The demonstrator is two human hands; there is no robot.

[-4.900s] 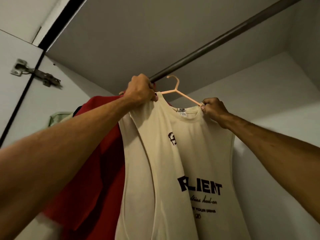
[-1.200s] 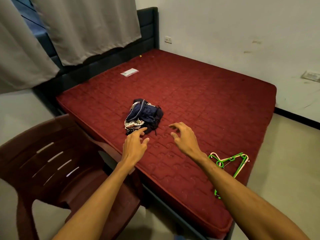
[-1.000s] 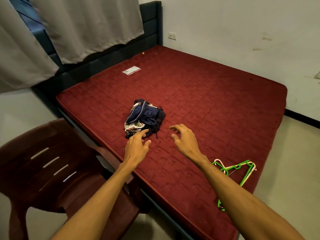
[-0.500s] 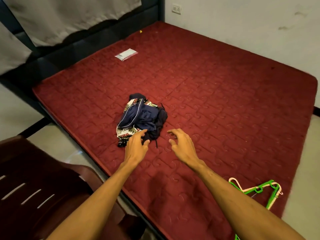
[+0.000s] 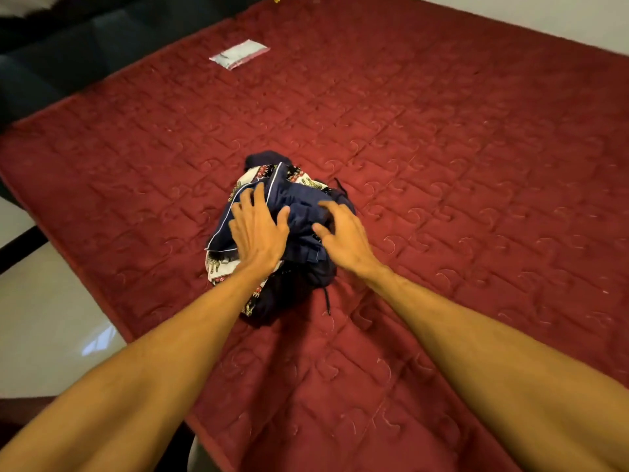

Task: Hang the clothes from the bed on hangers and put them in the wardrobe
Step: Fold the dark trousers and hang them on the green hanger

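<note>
Head view: crumpled clothes pile mid-bed, navy garment on top. Left hand at pile's 8 o'clock, fingers spread flat on cloth; right hand at 3 o'clock, fingers spread, half-curled, contact unclear. Likely light, limp, tangle-prone; pinch navy top fold.

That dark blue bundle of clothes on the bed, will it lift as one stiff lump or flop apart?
Probably floppy: the bundle of clothes is crumpled, folded fabric. It may separate, since a patterned piece shows under the navy one. Its loose cord would likely dangle.
</note>
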